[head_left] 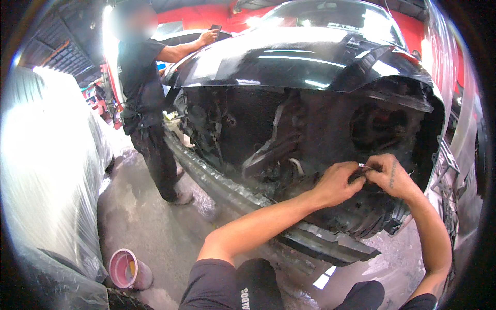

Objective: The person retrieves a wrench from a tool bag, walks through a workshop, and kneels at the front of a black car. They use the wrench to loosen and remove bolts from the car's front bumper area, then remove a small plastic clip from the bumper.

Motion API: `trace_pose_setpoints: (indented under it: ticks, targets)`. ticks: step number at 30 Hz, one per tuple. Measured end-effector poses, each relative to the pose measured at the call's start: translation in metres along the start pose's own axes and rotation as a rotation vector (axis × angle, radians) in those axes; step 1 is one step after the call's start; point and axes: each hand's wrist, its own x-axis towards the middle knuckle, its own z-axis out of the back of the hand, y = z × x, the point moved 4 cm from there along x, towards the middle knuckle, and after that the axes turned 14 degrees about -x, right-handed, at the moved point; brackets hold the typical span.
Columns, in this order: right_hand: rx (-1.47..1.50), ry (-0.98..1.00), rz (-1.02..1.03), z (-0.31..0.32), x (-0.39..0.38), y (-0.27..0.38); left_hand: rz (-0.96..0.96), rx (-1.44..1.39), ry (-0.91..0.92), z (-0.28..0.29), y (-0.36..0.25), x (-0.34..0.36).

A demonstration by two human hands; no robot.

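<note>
My left hand [338, 184] and my right hand [387, 175] meet in front of the exposed front end of a black car [310, 129]. The fingers of both are closed in a pinch around something small between them. A pale, reddish bit of it shows at the fingertips, too little to name. The car's front bumper cover is off, and dark inner parts show below the glossy hood [258, 57]. Low across the front runs a bare, scuffed bumper beam [330, 244], beneath my left forearm.
A person [144, 88] in dark clothes stands at the car's far left, one hand on the hood with a dark block-like item. A pink bucket [129, 271] stands on the floor at lower left. Plastic sheeting [51, 170] drapes a large shape on the left; more sheeting [447, 77] hangs right.
</note>
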Motion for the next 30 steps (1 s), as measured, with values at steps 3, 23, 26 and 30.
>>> trace_pose_setpoints:
  ticks: [3,23,26,30]
  targets:
    - [0.021,0.009,-0.043,-0.0007,-0.0004,-0.0012,-0.077,-0.061,-0.036,0.0021,-0.0042,0.0007]
    - [0.014,0.087,-0.021,-0.0018,-0.0009,0.0016,0.129,0.003,-0.007,0.0039,-0.0014,-0.0008]
    - [-0.002,0.075,-0.005,-0.0032,-0.0002,-0.0004,0.115,-0.002,-0.007,0.0037,-0.0012,-0.0009]
    - [-0.011,0.055,0.015,-0.0026,-0.0009,-0.0009,0.110,-0.065,-0.011,0.0027,0.0003,-0.0013]
